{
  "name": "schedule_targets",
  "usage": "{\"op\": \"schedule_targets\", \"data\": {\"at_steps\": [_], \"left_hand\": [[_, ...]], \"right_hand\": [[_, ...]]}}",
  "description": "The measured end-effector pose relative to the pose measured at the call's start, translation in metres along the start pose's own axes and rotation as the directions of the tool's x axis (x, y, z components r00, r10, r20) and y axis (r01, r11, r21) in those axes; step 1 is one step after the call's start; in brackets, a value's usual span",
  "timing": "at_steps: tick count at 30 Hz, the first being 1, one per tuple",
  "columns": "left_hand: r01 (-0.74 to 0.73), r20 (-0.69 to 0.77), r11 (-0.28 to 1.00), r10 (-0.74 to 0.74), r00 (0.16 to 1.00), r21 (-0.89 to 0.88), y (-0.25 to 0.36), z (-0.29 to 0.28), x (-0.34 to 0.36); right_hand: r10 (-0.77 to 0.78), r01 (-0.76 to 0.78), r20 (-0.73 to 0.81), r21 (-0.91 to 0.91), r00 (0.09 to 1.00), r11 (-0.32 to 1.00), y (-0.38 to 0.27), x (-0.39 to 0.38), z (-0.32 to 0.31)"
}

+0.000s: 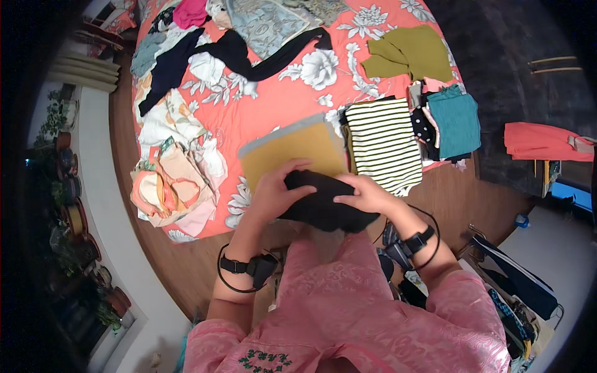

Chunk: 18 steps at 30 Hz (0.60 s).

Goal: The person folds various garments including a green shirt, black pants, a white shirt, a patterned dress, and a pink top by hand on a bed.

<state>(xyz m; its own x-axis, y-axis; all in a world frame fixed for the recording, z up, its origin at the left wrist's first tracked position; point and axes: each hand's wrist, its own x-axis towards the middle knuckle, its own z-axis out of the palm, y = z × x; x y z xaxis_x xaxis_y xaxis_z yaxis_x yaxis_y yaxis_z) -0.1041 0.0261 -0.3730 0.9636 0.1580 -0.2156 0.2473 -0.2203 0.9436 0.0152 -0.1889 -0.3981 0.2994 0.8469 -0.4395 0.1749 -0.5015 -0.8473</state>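
Observation:
Both hands grip a black garment [323,211] near the bed's front edge, with my left hand [281,186] at its left side and my right hand [364,194] at its upper right. It hangs partly over a flat mustard-and-grey piece [286,143], which lies on the coral floral bedspread [236,112]. Folded clothes lie just to the right: a striped top [382,143] and a stack topped with teal cloth [454,124]. A pile of pale peach garments [171,186] sits to the left.
Loose black [261,65] and olive clothes [407,53] lie farther up the bed. A coral cloth [541,142] is at the right by the dark wardrobe [491,43]. Potted plants [74,217] line the left windowsill. A rack with clothes [516,280] stands at the lower right.

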Motion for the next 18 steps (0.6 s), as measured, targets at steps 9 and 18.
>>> {"op": "schedule_targets", "data": {"at_steps": [9, 18], "left_hand": [[0.099, -0.283, 0.956, -0.179, 0.942, -0.275, 0.030, 0.068, 0.082], [0.519, -0.210, 0.845, -0.535, 0.818, -0.131, -0.075, 0.084, 0.022]], "right_hand": [[0.356, -0.116, -0.281, 0.617, 0.892, 0.779, 0.178, -0.031, -0.116], [-0.073, -0.449, -0.798, -0.409, 0.598, 0.794, 0.178, -0.006, -0.111]]}}
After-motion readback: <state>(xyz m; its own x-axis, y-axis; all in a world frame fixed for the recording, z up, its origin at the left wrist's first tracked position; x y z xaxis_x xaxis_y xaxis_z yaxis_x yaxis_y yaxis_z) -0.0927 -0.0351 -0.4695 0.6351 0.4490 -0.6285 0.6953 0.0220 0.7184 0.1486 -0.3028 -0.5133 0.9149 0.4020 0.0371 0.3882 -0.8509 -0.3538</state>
